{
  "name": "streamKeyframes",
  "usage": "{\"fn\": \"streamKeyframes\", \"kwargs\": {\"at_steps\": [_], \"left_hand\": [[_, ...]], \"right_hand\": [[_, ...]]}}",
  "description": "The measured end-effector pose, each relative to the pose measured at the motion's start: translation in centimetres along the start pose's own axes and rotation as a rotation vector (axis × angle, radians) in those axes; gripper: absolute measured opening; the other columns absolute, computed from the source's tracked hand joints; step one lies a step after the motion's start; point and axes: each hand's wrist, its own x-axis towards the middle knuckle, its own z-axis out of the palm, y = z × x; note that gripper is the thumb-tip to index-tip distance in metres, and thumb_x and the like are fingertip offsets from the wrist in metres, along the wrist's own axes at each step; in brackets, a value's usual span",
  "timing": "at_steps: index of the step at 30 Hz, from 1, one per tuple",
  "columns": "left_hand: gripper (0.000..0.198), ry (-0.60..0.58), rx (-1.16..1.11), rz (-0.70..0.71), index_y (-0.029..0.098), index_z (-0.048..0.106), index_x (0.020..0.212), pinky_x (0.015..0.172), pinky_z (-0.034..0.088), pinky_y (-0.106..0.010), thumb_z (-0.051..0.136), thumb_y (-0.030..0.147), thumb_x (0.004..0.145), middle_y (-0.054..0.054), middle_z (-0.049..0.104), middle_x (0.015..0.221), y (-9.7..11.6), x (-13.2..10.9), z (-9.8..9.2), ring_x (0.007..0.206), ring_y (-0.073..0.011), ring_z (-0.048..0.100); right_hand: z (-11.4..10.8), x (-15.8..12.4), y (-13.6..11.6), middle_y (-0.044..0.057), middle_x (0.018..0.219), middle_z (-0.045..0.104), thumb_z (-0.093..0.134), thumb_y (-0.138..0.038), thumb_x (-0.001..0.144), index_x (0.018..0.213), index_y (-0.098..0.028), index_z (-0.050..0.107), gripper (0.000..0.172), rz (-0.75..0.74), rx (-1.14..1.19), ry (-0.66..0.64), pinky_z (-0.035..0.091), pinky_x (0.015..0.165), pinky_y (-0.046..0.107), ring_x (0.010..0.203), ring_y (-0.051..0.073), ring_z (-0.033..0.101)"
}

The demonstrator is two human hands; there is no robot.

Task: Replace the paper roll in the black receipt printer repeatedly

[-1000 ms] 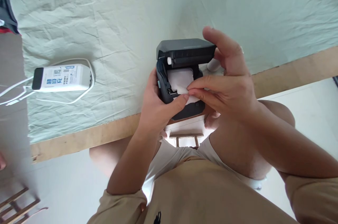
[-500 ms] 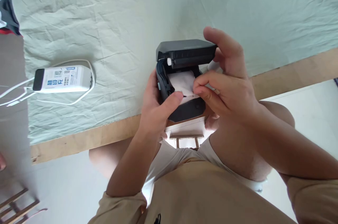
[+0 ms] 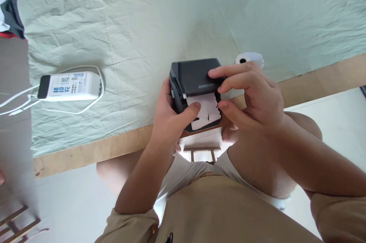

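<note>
A small black receipt printer (image 3: 192,73) rests at the table's near edge, its lid folded down over the roll bay. White paper (image 3: 206,109) with dark marks and a ragged right side sticks out from under the lid's front. My left hand (image 3: 173,115) grips the printer's left side, thumb on the paper. Fingertips of my right hand (image 3: 248,90) touch the top right of the lid; its fingers are apart, with the thumb near the paper's right edge. Whether the lid is fully latched, I cannot tell. Beyond that hand lies a white paper roll (image 3: 249,59), partly hidden.
A white power adapter (image 3: 71,86) with a looped white cable lies on the left of the pale green cloth (image 3: 128,25). The bare wooden table edge (image 3: 94,147) runs in front of my knees. Part of another person (image 3: 11,6) shows at the upper left.
The printer's lid has swung down from raised to lowered. My right hand has let go of the paper and moved onto the lid. More paper now shows at the front.
</note>
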Motion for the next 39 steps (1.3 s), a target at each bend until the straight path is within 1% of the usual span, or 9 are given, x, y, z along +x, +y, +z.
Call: {"fn": "streamKeyframes", "kwargs": {"at_steps": [4, 8, 12, 17, 22, 26, 29, 33, 39], "left_hand": [[0.056, -0.025, -0.071, -0.018, 0.027, 0.068, 0.127, 0.091, 0.066, -0.038, 0.093, 0.031, 0.078, -0.008, 0.077, 0.133, -0.2, -0.1, -0.1, 0.123, -0.0352, 0.074], [0.048, -0.026, -0.155, -0.030, 0.026, 0.073, 0.118, 0.077, 0.066, -0.037, 0.091, 0.051, 0.082, -0.007, 0.080, 0.111, 0.0, -0.2, 0.2, 0.099, -0.0310, 0.079], [0.036, -0.037, -0.144, -0.078, 0.025, 0.075, 0.111, 0.063, 0.063, -0.033, 0.089, 0.048, 0.086, -0.005, 0.079, 0.096, 0.4, -0.3, 0.5, 0.079, -0.0251, 0.077], [0.030, -0.061, -0.214, -0.023, 0.025, 0.076, 0.111, 0.069, 0.064, -0.033, 0.085, 0.046, 0.091, -0.004, 0.080, 0.100, 0.0, 0.1, 0.5, 0.091, -0.0269, 0.079], [0.034, -0.018, -0.321, -0.019, 0.025, 0.079, 0.097, 0.094, 0.066, -0.039, 0.074, 0.058, 0.098, -0.005, 0.082, 0.109, -0.6, 0.8, 0.7, 0.120, -0.0316, 0.076], [0.025, 0.077, -0.357, 0.016, 0.025, 0.081, 0.089, 0.085, 0.068, -0.036, 0.078, 0.049, 0.096, -0.002, 0.082, 0.097, -1.0, 1.1, 0.6, 0.101, -0.0264, 0.080], [0.026, 0.046, -0.380, 0.028, 0.023, 0.078, 0.079, 0.072, 0.067, -0.030, 0.080, 0.043, 0.096, -0.001, 0.081, 0.090, -1.0, 1.1, 0.5, 0.084, -0.0205, 0.078], [0.027, 0.039, -0.345, 0.008, 0.022, 0.074, 0.073, 0.069, 0.065, -0.029, 0.081, 0.040, 0.092, -0.002, 0.081, 0.088, -0.7, 1.0, 0.5, 0.082, -0.0206, 0.078], [0.020, 0.024, -0.366, -0.048, 0.022, 0.079, 0.088, 0.076, 0.066, -0.029, 0.078, 0.041, 0.095, -0.001, 0.083, 0.091, -0.7, 1.2, 0.7, 0.087, -0.0214, 0.081]], "right_hand": [[0.3, -0.2, -0.2, 0.002, 0.098, 0.077, 0.060, -0.015, 0.099, 0.102, -0.029, 0.060, 0.014, 0.039, 0.029, 0.072, 0.057, 0.071, 0.037, 0.079, 0.018, 0.069], [0.6, -0.6, -0.5, -0.006, 0.068, 0.052, 0.068, -0.020, 0.096, 0.085, -0.027, 0.048, 0.023, 0.328, 0.159, 0.053, 0.038, 0.050, 0.027, 0.056, 0.011, 0.046], [0.7, -0.7, -0.4, -0.007, 0.061, 0.042, 0.072, -0.028, 0.095, 0.075, -0.024, 0.033, 0.044, 0.500, 0.304, -0.051, 0.026, 0.045, 0.023, 0.051, 0.007, 0.034], [0.8, -0.6, -0.2, -0.008, 0.059, 0.037, 0.070, -0.027, 0.095, 0.072, -0.024, 0.032, 0.044, 0.557, 0.385, -0.080, 0.021, 0.043, 0.022, 0.050, 0.006, 0.029], [1.1, -1.0, 0.4, -0.008, 0.062, 0.039, 0.070, -0.029, 0.094, 0.074, -0.025, 0.034, 0.041, 0.572, 0.428, -0.072, 0.024, 0.045, 0.022, 0.053, 0.007, 0.032], [1.2, -1.3, 1.0, -0.008, 0.064, 0.041, 0.073, -0.033, 0.092, 0.080, -0.026, 0.036, 0.039, 0.569, 0.500, -0.092, 0.031, 0.045, 0.022, 0.052, 0.008, 0.035], [0.7, -1.3, 1.1, -0.008, 0.068, 0.047, 0.078, -0.036, 0.090, 0.084, -0.028, 0.036, 0.044, 0.542, 0.540, -0.114, 0.034, 0.045, 0.023, 0.052, 0.009, 0.040], [-0.3, -1.1, 0.6, -0.009, 0.064, 0.054, 0.084, -0.032, 0.086, 0.082, -0.027, 0.040, 0.044, 0.440, 0.343, -0.104, 0.035, 0.046, 0.026, 0.050, 0.009, 0.046], [-0.2, -0.1, -1.2, -0.008, 0.061, 0.057, 0.066, -0.041, 0.105, 0.088, -0.028, 0.046, 0.029, 0.427, 0.190, 0.271, 0.039, 0.049, 0.028, 0.054, 0.014, 0.064]]}}
